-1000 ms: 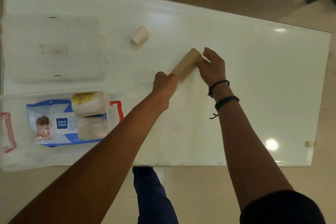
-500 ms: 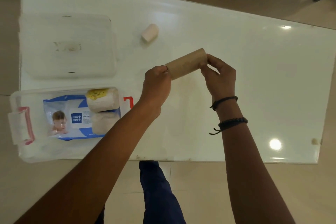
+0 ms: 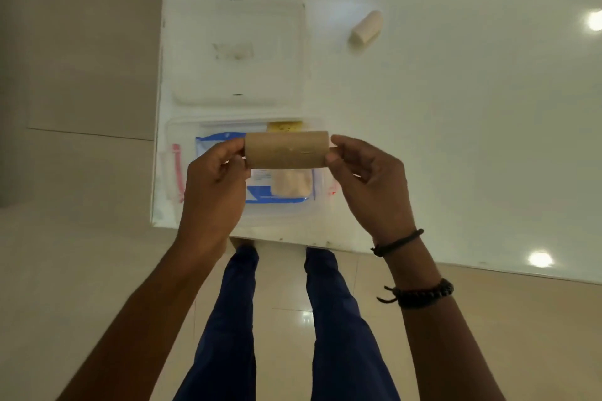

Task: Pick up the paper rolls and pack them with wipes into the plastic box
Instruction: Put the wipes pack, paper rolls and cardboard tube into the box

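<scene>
A brown cardboard paper roll (image 3: pixel 286 150) is held level in the air, my left hand (image 3: pixel 213 185) pinching its left end and my right hand (image 3: pixel 368 182) pinching its right end. It hangs directly above the clear plastic box (image 3: pixel 176 130) at the table's near left corner. Inside the box lies a blue wipes pack (image 3: pixel 277 197) with a pale roll (image 3: pixel 291 182) on it and a yellow-labelled one (image 3: pixel 284 126) behind; the held roll and my hands hide much of them. A small white roll (image 3: pixel 365 25) lies alone farther back on the table.
The box's clear lid (image 3: pixel 239 49) lies flat on the white table (image 3: pixel 456 124), just behind the box. The box has red clip handles (image 3: pixel 177 172) at its ends. The table's front edge runs close under my hands, with my legs and tiled floor below.
Both hands lifted the brown roll off the table and carried it left and toward me, over the box. The roll turned from slanted to level. The view shifted left.
</scene>
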